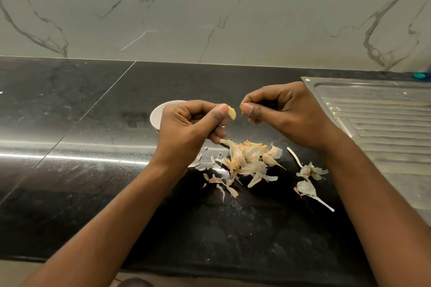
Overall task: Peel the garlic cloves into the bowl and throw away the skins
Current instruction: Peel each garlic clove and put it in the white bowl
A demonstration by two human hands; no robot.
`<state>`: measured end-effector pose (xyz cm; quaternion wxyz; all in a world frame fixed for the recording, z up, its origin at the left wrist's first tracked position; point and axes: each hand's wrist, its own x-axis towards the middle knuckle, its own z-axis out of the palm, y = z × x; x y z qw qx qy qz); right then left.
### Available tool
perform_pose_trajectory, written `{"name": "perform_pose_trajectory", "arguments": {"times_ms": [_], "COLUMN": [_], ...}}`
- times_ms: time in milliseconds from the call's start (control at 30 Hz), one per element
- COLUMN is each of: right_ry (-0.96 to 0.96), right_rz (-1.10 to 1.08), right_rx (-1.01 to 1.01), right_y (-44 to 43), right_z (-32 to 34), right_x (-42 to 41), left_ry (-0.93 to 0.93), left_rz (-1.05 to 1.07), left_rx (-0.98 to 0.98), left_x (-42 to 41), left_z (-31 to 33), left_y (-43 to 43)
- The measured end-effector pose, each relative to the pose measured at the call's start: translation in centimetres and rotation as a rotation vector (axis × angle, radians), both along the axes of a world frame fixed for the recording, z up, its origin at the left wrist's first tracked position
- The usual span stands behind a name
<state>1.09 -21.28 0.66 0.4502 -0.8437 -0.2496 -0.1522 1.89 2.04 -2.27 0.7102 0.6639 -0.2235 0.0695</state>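
Dark counter (pixel 93 105), papery skins (pixel 249 161) heaped — left hand (pixel 186 123) pinches the light, probably slick clove (pixel 232 113) by its end; right hand (pixel 279 109) fingertips together, whether on skin I cannot tell.

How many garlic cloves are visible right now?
1: the clove pinched at the fingertips of the left hand. The bowl sits mostly behind that hand, so cloves inside may be hidden; others could lie among the skins.

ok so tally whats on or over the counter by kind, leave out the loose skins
hands: 2, left hand and right hand
garlic clove: 1, pinched in the left hand
bowl: 1
sink drainboard: 1
total: 5
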Motion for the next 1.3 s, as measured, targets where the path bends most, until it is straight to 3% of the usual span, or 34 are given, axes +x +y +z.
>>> {"name": "perform_pose_trajectory", "arguments": {"times_ms": [200,367,600,767,900,1033,1200,1300], "right_ry": [0.102,0.144,0.226,0.291,0.328,0.328,0.351,0.333], "right_rz": [0.004,0.024,0.073,0.079,0.057,0.005,-0.005,0.03], "right_rx": [-0.041,-0.09,-0.126,-0.19,-0.244,-0.279,-0.36,-0.3], "right_y": [-0.5,-0.3,-0.5,-0.3,-0.1,0.3,0.6,0.3], "right_z": [0.0,0.0,0.0,-0.2,-0.3,-0.9,-1.3,-0.6], "right_x": [-0.2,-0.3,-0.2,-0.2,-0.3,0.0,0.1,-0.2], "left_ry": [-0.078,-0.102,0.052,0.228,0.24,0.135,-0.193,-0.393], "left_rz": [0.239,0.436,0.677,0.71,0.703,0.749,0.718,0.616], "left_rx": [-0.034,0.062,0.286,0.438,0.477,0.458,0.436,0.526], "left_x": [0.7,1.3,2.9,3.6,3.5,2.8,1.5,0.5], "left_z": [0.8,1.2,0.9,0.5,0.4,0.8,0.9,0.5], "left_y": [1.5,2.6,4.7,5.2,5.1,4.6,3.0,1.8]}}
